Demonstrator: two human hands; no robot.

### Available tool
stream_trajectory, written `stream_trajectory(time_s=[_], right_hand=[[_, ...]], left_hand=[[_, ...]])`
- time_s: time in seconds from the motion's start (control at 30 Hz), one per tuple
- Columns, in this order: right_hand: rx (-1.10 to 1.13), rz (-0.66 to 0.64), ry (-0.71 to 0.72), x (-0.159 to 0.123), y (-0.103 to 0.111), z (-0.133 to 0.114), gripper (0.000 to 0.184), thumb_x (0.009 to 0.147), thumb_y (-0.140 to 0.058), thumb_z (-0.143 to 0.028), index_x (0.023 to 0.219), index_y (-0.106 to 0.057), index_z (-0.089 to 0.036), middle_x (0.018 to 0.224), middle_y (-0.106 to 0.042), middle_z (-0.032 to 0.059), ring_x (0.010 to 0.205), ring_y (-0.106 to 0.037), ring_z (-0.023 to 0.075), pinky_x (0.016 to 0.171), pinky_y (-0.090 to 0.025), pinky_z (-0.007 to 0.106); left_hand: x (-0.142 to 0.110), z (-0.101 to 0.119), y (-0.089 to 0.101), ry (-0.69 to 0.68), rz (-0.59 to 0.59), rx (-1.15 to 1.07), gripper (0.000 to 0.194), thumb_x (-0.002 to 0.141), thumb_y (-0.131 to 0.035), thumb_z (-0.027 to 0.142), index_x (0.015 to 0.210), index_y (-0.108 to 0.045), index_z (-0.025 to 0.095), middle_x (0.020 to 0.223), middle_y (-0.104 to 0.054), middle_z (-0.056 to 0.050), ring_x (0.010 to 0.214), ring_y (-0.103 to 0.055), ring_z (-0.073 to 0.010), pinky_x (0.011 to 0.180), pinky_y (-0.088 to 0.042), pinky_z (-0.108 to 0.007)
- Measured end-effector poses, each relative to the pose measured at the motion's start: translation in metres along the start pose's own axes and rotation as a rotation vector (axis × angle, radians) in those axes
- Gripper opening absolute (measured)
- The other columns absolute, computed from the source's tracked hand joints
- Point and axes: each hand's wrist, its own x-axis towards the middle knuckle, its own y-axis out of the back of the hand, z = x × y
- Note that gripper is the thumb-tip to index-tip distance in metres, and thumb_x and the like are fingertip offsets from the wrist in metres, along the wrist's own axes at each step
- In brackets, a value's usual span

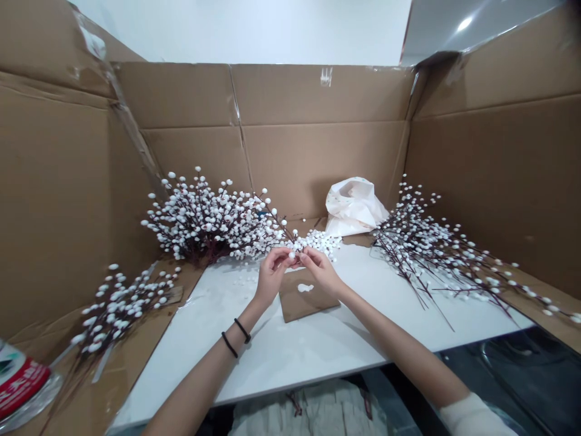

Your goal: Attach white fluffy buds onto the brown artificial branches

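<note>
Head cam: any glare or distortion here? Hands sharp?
Head view: bright glare spot on the glossy grey panel at top right; wide-angle stretch bows the cardboard walls near the edges; left hand and right hand look sharp, with soft shadows on the white tabletop.

The white worktop (pixel 290 357) carries a brown cardboard square (pixel 308 306) near its middle, loose white buds (pixel 240 280) left of that, a heap of buds (pixel 318 242) at the far edge, and white-budded branches (pixel 408 257) across the far right corner.

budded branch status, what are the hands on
Left hand, right hand pinching budded branch tip. Loose white buds beside. Cardboard scrap below hands.
</note>
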Motion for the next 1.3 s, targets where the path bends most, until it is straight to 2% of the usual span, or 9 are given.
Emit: stream_trajectory(time_s=[0.37, 0.63, 1.0, 1.3], right_hand=[[-0.109, 0.025, 0.033, -0.003, -0.003, -0.010, 0.033, 0.085, -0.047, -0.048, 0.068, -0.043, -0.019, 0.071, -0.056, 0.0012, 0.075, -0.058, 0.0157, 0.070, -0.043, 0.028], [-0.140, 0.035, 0.071, -0.004, -0.008, -0.013, 0.032, 0.086, -0.045, -0.046, 0.068, -0.044, -0.020, 0.069, -0.054, 0.0012, 0.071, -0.055, 0.0153, 0.067, -0.042, 0.028], [-0.195, 0.019, 0.085, -0.005, -0.005, -0.014, 0.032, 0.087, -0.043, -0.044, 0.068, -0.045, -0.019, 0.068, -0.052, 0.0009, 0.069, -0.052, 0.0145, 0.065, -0.039, 0.026], [-0.229, 0.031, 0.086, -0.006, -0.005, -0.012, 0.033, 0.087, -0.043, -0.044, 0.067, -0.045, -0.019, 0.066, -0.052, 0.0004, 0.065, -0.050, 0.0136, 0.060, -0.038, 0.025]], left_hand=[[-0.005, 0.000, -0.002, -0.056, 0.070, 0.018, 0.018, 0.072, -0.067, 0.031, 0.082, -0.064, 0.017, 0.083, -0.064, -0.002, 0.080, -0.061, -0.0129, 0.073, -0.052, -0.022], [-0.008, -0.004, -0.008, -0.007, 0.164, -0.040, 0.023, 0.069, -0.069, 0.036, 0.081, -0.063, 0.017, 0.081, -0.064, -0.002, 0.076, -0.062, -0.0122, 0.070, -0.052, -0.022], [-0.008, 0.004, -0.006, -0.041, 0.097, -0.011, 0.021, 0.068, -0.070, 0.034, 0.079, -0.066, 0.017, 0.078, -0.065, -0.002, 0.070, -0.060, -0.0110, 0.065, -0.053, -0.021], [-0.006, 0.000, -0.002, -0.067, 0.016, 0.037, 0.016, 0.071, -0.068, 0.030, 0.081, -0.067, 0.017, 0.079, -0.066, -0.003, 0.070, -0.061, -0.0115, 0.066, -0.051, -0.022]])
